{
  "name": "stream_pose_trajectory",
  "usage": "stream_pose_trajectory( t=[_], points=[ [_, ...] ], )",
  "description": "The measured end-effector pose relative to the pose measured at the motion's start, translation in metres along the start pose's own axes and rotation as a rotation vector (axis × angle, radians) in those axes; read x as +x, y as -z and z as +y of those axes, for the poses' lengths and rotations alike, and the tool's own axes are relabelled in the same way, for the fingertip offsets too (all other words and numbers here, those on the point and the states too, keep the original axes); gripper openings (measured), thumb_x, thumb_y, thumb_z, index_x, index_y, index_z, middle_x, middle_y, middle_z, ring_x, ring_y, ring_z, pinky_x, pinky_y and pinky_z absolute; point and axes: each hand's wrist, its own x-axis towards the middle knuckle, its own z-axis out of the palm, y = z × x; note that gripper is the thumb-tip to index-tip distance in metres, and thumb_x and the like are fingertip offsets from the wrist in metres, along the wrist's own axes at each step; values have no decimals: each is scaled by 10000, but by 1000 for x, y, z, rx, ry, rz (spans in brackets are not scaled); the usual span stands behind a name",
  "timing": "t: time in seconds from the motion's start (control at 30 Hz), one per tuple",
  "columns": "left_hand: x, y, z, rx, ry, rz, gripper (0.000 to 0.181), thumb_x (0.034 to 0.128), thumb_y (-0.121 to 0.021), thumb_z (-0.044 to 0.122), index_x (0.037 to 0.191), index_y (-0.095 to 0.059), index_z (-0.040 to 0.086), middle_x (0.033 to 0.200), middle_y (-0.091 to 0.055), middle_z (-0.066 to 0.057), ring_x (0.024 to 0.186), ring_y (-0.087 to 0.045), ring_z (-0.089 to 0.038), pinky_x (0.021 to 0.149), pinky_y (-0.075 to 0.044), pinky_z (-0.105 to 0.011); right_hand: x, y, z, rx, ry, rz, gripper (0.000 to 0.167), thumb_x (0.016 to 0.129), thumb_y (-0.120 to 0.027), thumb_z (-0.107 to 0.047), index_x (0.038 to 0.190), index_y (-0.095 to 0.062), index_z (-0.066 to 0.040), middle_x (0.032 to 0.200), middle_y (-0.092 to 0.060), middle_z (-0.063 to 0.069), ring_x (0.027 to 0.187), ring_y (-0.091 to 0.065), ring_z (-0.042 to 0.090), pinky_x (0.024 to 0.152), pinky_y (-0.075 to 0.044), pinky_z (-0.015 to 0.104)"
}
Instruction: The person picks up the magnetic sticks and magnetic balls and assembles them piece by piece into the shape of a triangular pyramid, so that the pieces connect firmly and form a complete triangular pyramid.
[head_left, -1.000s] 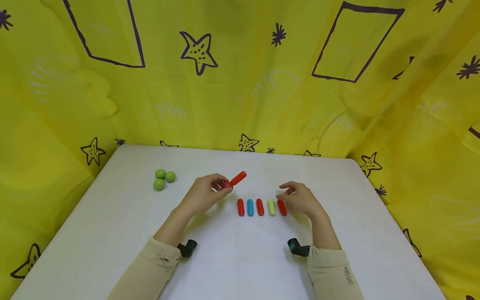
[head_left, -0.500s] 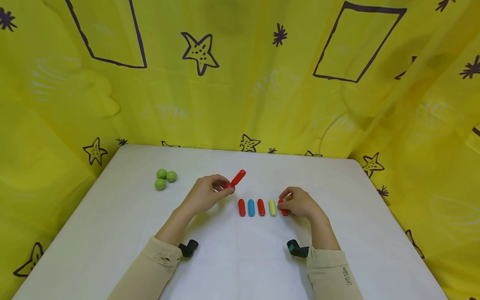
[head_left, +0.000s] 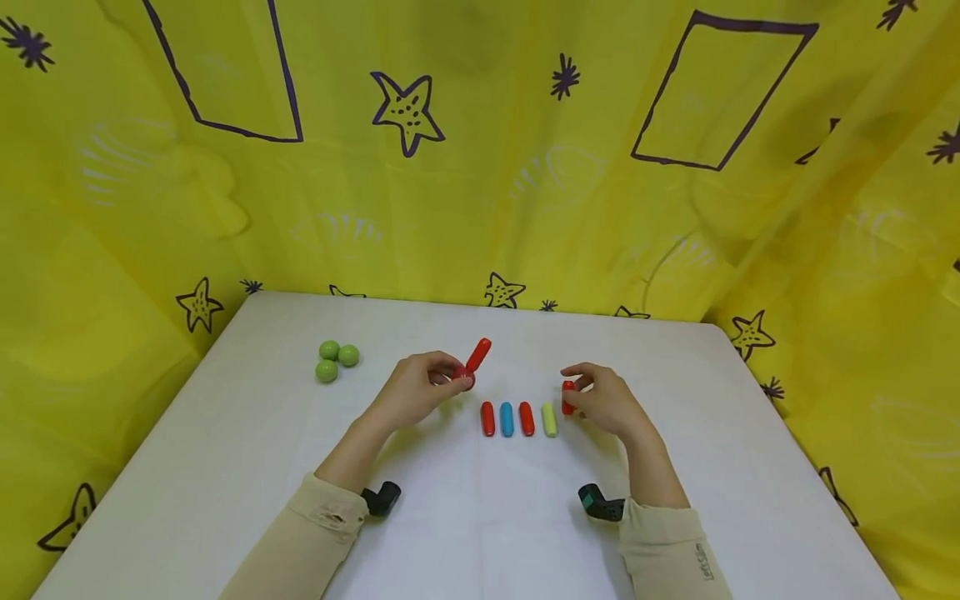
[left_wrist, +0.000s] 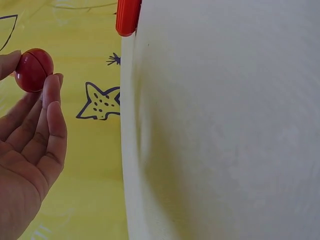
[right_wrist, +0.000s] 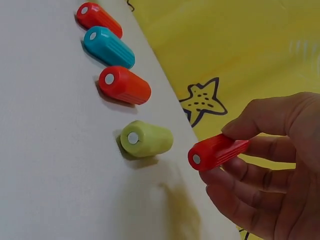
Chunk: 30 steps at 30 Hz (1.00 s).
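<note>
The left hand [head_left: 420, 390] pinches a dark red ball [left_wrist: 34, 70] between thumb and fingertips above the table. A red stick [head_left: 478, 355] stands out from the ball's upper right in the head view. Thumb and fingers of the right hand [right_wrist: 270, 165] pinch another red stick [right_wrist: 215, 151], which is off the table, its pale round end showing. Left of that hand lie, in a row, a yellow-green stick [head_left: 550, 420], a red stick [head_left: 527, 419], a blue stick [head_left: 507, 419] and a red stick [head_left: 488, 419].
Three green balls [head_left: 327, 371] sit close together at the back left of the white table [head_left: 480, 533]. A yellow curtain [head_left: 465, 208] with drawn stars hangs behind it and along the sides. A black wrist device shows under each forearm.
The right hand has closed on the rightmost red stick and lifted it out of the row. The ball with its stick has shifted slightly right in view, and its stick points more upright.
</note>
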Motion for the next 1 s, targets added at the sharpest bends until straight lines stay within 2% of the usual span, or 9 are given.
stream_pose_trajectory(
  t=[0.17,0.37,0.47,0.6,0.8,1.0],
  points=[
    [0,0,0,-25,-4,2,259,924,-788,373,1117,-742,206,1006,-756,57,906,-681,-132,800,-535,-308,-2,-2,-10,59,41,39,432,991,-667,-158,1406,-602,-56,1167,-630,164,860,-713,268,741,-565,308],
    [1,-1,0,-57,-2,11,277,927,-787,355,1139,-734,184,1026,-763,42,907,-693,-128,825,-559,-306,-5,-6,-17,178,76,55,384,999,-670,-176,1354,-637,-33,1172,-629,155,944,-734,337,886,-594,452],
    [0,-1,1,-77,14,9,289,930,-785,350,1154,-728,177,1041,-764,35,922,-699,-137,849,-575,-317,-4,-9,-20,234,91,53,359,1006,-673,-193,1322,-647,-25,1160,-651,142,981,-738,340,912,-602,417],
    [0,0,2,-96,31,10,302,934,-782,341,1171,-722,164,1040,-767,31,938,-702,-144,864,-585,-330,-5,-12,-25,288,108,51,313,1009,-682,-224,1277,-660,-65,1153,-698,115,1027,-724,371,919,-580,340],
    [0,1,3,-113,31,11,307,944,-773,327,1183,-718,144,1014,-776,29,934,-702,-146,845,-584,-316,-6,-18,-32,366,144,36,279,988,-719,-232,1222,-678,-86,1140,-739,102,1060,-685,443,969,-536,417],
    [0,1,4,-144,34,-5,308,947,-769,332,1188,-717,148,1017,-780,24,934,-712,-149,863,-595,-318,-7,-24,-37,389,149,16,239,973,-735,-203,1175,-683,-84,1108,-767,136,1050,-706,434,938,-539,336]
  ],
)
